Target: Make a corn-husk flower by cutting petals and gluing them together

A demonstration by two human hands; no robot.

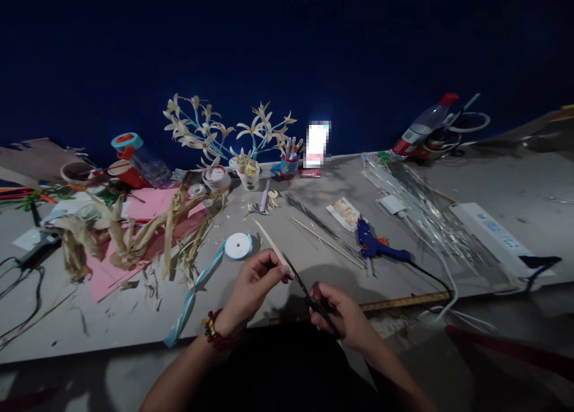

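My left hand pinches a narrow pale strip of what looks like dried corn husk, whose pointed end sticks up and away to the left. In my right hand is a pair of dark scissors, fingers closed round the handles. The blades reach up to the strip just beside my left fingertips; whether they are cutting into it I cannot tell. Left of my left hand lies a white spool with light blue ribbon trailing toward the table's front edge.
Dried husks lie over pink paper at left. Husk flowers stand in small pots behind, near a lit phone. At right are a blue glue gun, wires, a power strip and a tilted bottle.
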